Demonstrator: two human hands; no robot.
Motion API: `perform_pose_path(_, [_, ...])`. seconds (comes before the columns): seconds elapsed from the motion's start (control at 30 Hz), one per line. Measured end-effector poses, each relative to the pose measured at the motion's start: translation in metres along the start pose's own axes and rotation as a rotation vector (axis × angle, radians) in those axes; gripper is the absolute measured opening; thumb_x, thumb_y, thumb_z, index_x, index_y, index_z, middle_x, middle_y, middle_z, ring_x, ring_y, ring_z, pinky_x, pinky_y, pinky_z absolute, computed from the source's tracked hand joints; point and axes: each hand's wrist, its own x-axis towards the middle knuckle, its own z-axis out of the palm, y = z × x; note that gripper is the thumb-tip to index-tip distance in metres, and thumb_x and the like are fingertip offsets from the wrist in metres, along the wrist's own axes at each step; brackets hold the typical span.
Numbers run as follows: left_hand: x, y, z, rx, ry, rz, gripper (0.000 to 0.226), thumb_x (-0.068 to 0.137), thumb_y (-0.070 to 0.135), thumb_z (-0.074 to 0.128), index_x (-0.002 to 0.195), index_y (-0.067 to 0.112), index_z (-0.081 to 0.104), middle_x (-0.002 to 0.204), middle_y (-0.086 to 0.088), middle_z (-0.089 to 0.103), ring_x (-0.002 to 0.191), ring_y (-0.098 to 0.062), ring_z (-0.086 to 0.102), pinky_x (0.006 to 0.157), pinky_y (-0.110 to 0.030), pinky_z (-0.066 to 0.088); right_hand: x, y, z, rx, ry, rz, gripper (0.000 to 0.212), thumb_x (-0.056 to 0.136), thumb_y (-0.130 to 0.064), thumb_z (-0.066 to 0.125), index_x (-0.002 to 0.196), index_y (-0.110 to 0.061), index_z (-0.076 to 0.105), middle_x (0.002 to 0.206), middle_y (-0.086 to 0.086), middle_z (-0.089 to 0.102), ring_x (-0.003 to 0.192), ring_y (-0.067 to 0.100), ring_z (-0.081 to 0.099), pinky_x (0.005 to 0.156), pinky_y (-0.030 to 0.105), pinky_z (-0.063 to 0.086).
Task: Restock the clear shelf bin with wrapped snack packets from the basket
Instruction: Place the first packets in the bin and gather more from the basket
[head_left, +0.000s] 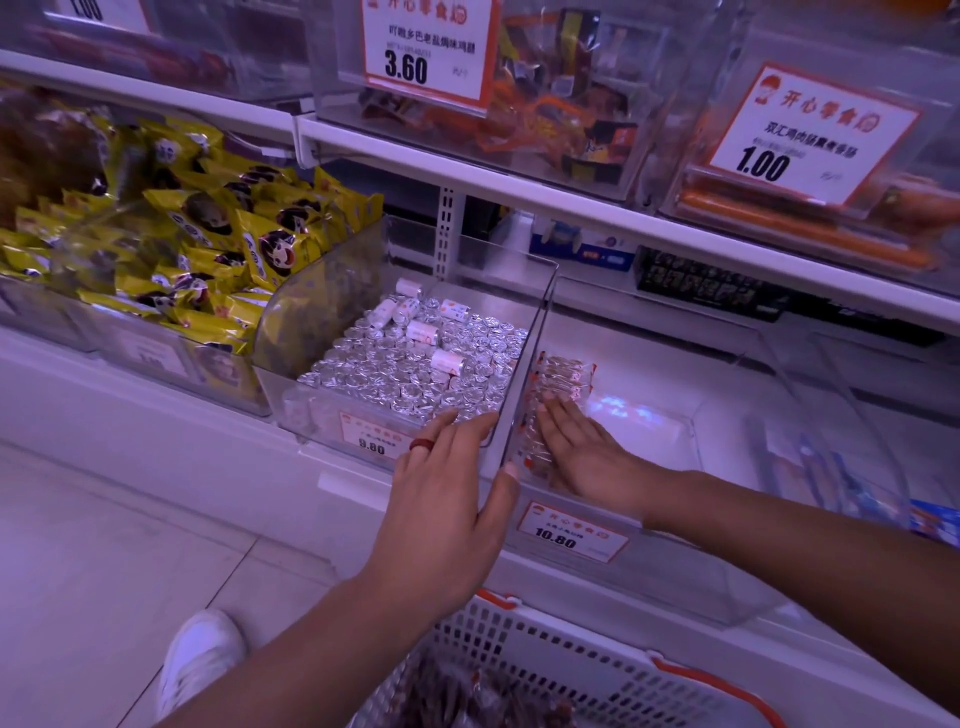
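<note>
The clear shelf bin (691, 441) stands on the lower shelf with a 10.80 price tag on its front. A row of clear-wrapped snack packets (558, 379) with red ends lies along its left wall. My right hand (587, 452) is inside the bin, fingers straight, pressing flat against those packets. My left hand (447, 488), with a red ring, rests open on the outside of the bin's left wall, thumb over its front corner. The white basket (571, 660) sits below at the bottom edge, holding dark red wrapped packets (467, 696).
To the left is a clear bin of silver foil rolls (415, 364), then yellow snack packs (208, 249). The shelf above carries bins with price signs (431, 47). A further clear bin (841, 415) stands to the right. My white shoe (200, 660) is on the tiled floor.
</note>
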Motion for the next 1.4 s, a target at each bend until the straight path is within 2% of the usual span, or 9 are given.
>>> perform_pose_path(0.13, [-0.001,0.000,0.001,-0.016,0.012,-0.007,0.051,0.096,0.047,0.038,0.142,0.025,0.045,0.143,0.009,0.049,0.146,-0.011,0.023,0.114,-0.042,0.029,-0.002,0.004,-0.004,0.134,0.063,-0.018,0.081,0.100,-0.033,0.043,0.156,-0.008,-0.009,0.164,0.011,-0.015,0.151,0.023,-0.015,0.124,0.042,0.005])
perform_pose_path(0.23, [0.000,-0.001,0.000,-0.029,0.011,-0.013,0.051,0.096,0.048,0.039,0.141,0.027,0.046,0.141,0.010,0.051,0.146,-0.011,0.024,0.114,-0.043,0.031,0.000,0.004,-0.007,0.169,0.058,-0.015,0.083,0.100,-0.040,0.043,0.156,-0.009,-0.009,0.165,0.009,-0.013,0.152,0.020,-0.014,0.124,0.041,0.005])
perform_pose_path(0.4, [-0.001,0.000,0.000,-0.010,0.021,0.000,0.050,0.096,0.047,0.039,0.141,0.027,0.046,0.141,0.011,0.052,0.145,-0.011,0.025,0.113,-0.044,0.032,0.000,0.008,-0.005,-0.076,0.046,-0.048,0.080,0.101,-0.052,0.026,0.154,-0.010,-0.016,0.164,0.010,-0.019,0.151,0.022,-0.018,0.123,0.044,-0.003])
perform_pose_path(0.57, [-0.002,0.002,-0.001,-0.021,0.014,-0.004,0.051,0.096,0.047,0.038,0.143,0.026,0.045,0.143,0.010,0.050,0.145,-0.010,0.023,0.114,-0.044,0.031,0.004,0.007,-0.005,-0.093,0.054,-0.040,0.083,0.099,-0.058,0.023,0.154,-0.010,-0.017,0.164,0.011,-0.017,0.150,0.022,-0.020,0.121,0.044,-0.011])
perform_pose_path(1.0, [-0.002,0.002,-0.004,-0.042,-0.003,-0.006,0.044,0.101,0.039,0.047,0.144,0.027,0.044,0.143,0.009,0.049,0.145,-0.012,0.025,0.114,-0.044,0.031,-0.018,0.010,-0.028,-0.011,0.099,-0.034,0.095,0.092,-0.071,0.033,0.156,-0.017,-0.013,0.166,0.003,-0.012,0.152,0.016,-0.013,0.123,0.040,-0.005])
perform_pose_path(1.23, [-0.005,0.004,-0.006,-0.038,0.016,0.021,0.045,0.100,0.035,0.050,0.144,0.023,0.046,0.144,0.005,0.048,0.141,-0.015,0.031,0.112,-0.042,0.033,-0.052,0.020,-0.053,0.084,0.176,0.020,0.092,0.091,-0.062,0.050,0.158,-0.020,0.002,0.166,0.002,-0.001,0.152,0.014,-0.007,0.125,0.036,0.002])
perform_pose_path(1.3, [-0.007,0.005,-0.007,-0.036,0.041,0.057,0.044,0.100,0.032,0.051,0.142,0.021,0.046,0.144,0.004,0.046,0.137,-0.015,0.036,0.111,-0.041,0.033,-0.070,0.015,-0.062,0.203,0.282,0.028,0.077,0.094,-0.045,0.059,0.156,-0.015,0.023,0.163,0.005,0.019,0.152,0.017,0.012,0.122,0.021,0.009])
perform_pose_path(1.37, [-0.011,0.007,-0.008,-0.040,0.092,0.114,0.040,0.100,0.026,0.052,0.139,0.017,0.050,0.144,0.003,0.045,0.139,-0.016,0.036,0.112,-0.043,0.033,-0.098,0.002,-0.066,0.399,0.595,0.026,0.047,0.094,-0.024,0.063,0.139,-0.015,0.052,0.143,0.002,0.053,0.136,0.015,0.045,0.109,0.006,0.022])
perform_pose_path(1.4, [-0.014,0.009,-0.009,-0.044,0.129,0.157,0.039,0.098,0.022,0.053,0.136,0.015,0.052,0.143,0.000,0.047,0.140,-0.018,0.036,0.113,-0.044,0.032,-0.115,-0.008,-0.064,0.497,0.791,0.024,0.033,0.095,-0.018,0.062,0.128,-0.019,0.062,0.127,-0.006,0.063,0.122,0.008,0.057,0.102,0.004,0.030])
